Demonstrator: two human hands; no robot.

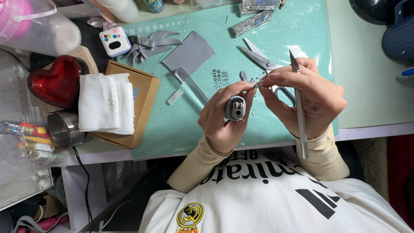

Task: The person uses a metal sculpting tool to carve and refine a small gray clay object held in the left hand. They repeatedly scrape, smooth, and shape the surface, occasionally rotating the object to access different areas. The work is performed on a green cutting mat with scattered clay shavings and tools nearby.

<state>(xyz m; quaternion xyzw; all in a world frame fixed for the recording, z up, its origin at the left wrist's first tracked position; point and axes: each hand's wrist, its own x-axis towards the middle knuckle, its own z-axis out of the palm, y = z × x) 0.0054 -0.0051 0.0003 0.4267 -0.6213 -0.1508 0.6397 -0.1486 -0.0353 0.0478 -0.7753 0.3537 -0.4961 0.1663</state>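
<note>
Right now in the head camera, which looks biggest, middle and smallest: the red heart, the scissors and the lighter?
1. Red heart, biggest.
2. Scissors, long but thin, partly hidden behind the right hand.
3. Lighter, smallest, though the left hand covers part and holds it nearer the camera.

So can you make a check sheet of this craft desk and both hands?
Surface: green cutting mat on a pale desk.
Job's things: lighter in the left hand; craft knife in the right hand; tiny grey piece pinched between both.
Clutter: scissors, grey sheet, cardboard box with paper towel, red heart, metal cup.
Grippers: both hands closed on things.
Cables: black cord.
Surroundings: shelf, jars.
</note>
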